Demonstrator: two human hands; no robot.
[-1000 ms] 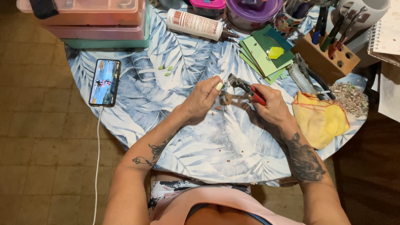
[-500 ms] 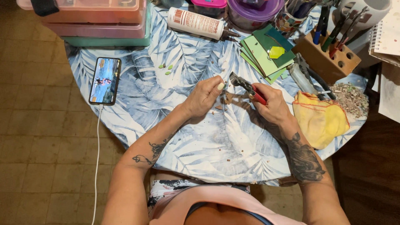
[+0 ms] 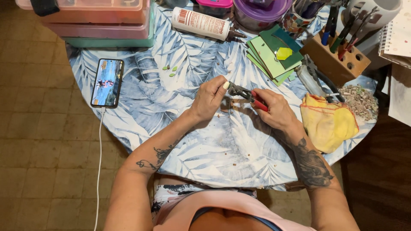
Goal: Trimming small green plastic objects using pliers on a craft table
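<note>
Gripping red-handled nippers [image 3: 250,95], right hand [image 3: 278,112] closed round handles, mid-table, slightly toward far edge. Left hand [image 3: 209,99] curled, thumb and fingers pinched at nipper head; piece held there too small to make out. Table [image 3: 214,162] round, blue leaf-print cloth. Yellow cloth [image 3: 327,122] near right edge, just beside right wrist. Green tiles [image 3: 272,55] stacked at far edge, white glue bottle [image 3: 203,23] lying left of them. Wooden tool block [image 3: 336,64] far right. Phone [image 3: 107,82] at left edge, screen lit, cable hanging off.
</note>
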